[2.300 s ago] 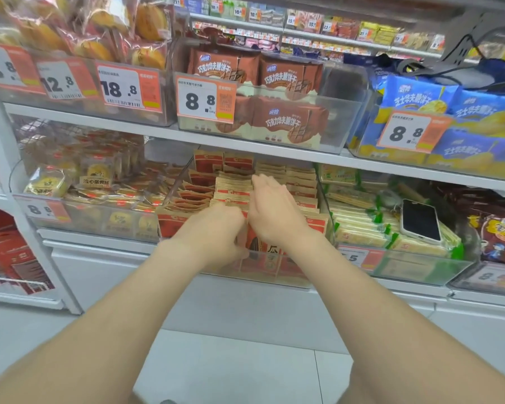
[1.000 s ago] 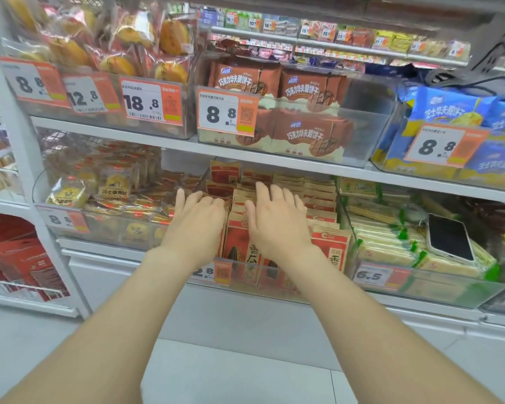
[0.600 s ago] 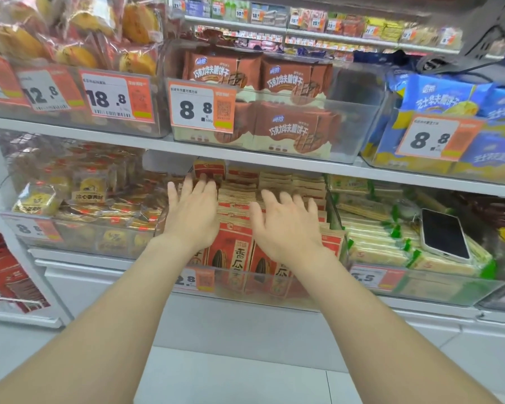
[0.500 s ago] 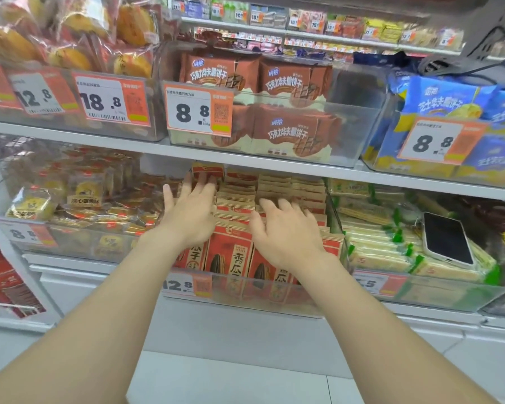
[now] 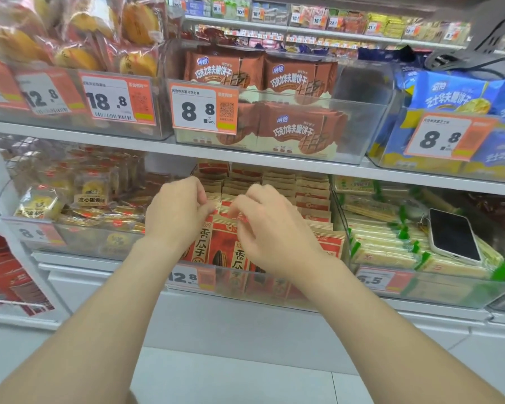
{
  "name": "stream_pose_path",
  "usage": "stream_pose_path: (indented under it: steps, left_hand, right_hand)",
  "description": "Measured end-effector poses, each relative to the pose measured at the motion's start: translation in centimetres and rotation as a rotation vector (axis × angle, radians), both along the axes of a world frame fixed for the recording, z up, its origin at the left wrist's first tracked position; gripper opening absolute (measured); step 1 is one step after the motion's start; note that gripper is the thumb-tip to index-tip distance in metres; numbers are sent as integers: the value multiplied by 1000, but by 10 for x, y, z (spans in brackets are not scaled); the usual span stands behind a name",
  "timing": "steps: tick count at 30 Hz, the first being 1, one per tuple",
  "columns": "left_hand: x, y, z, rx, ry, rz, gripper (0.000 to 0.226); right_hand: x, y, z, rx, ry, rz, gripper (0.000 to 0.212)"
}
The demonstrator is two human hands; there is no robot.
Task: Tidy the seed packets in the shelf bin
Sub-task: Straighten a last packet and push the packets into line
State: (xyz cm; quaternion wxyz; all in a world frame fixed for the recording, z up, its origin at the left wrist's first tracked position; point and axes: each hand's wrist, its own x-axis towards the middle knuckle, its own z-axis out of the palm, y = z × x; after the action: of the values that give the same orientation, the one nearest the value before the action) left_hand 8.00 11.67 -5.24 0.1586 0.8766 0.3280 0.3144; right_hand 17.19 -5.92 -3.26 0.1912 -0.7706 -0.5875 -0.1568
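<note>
Red and tan seed packets (image 5: 315,199) stand in several rows inside a clear shelf bin (image 5: 274,284) on the lower shelf. My left hand (image 5: 175,214) and my right hand (image 5: 271,228) hover over the front rows, fingers curled. Both pinch at the top edges of the front middle packets (image 5: 225,237). The hands hide the front left and centre packet tops. Whether either hand truly grips a packet is unclear.
A phone (image 5: 452,234) lies on green and yellow packs in the bin to the right. Small yellow cake packs (image 5: 91,193) fill the left bin. The shelf above (image 5: 245,154), with brown biscuit bags (image 5: 301,126), overhangs the seed bin closely.
Both hands lay flat and spread on the packet tops before. Now their fingers are curled in, pinching at the front middle packets' top edges.
</note>
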Motion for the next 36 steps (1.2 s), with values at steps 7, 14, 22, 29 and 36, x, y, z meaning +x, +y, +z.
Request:
stream_pose_path:
  steps: [7,14,22,29,36]
  left_hand:
    - [-29,-14,-4,-9,221,-168,45]
    - [-32,-17,-4,143,235,-159,57]
    - [-26,-23,-7,95,305,-49,43]
    - [-14,-26,2,87,170,-75,52]
    - [-2,-7,10,-60,150,-142,43]
  right_hand:
    - [-33,-25,-5,-409,-90,15,20]
    - [-40,-22,-12,-530,-90,-87,28]
    - [-44,-32,-8,-540,-105,-64,25]
    - [-43,-29,-4,-503,-147,-50,18]
    - [-33,-9,-13,79,-161,-117,10]
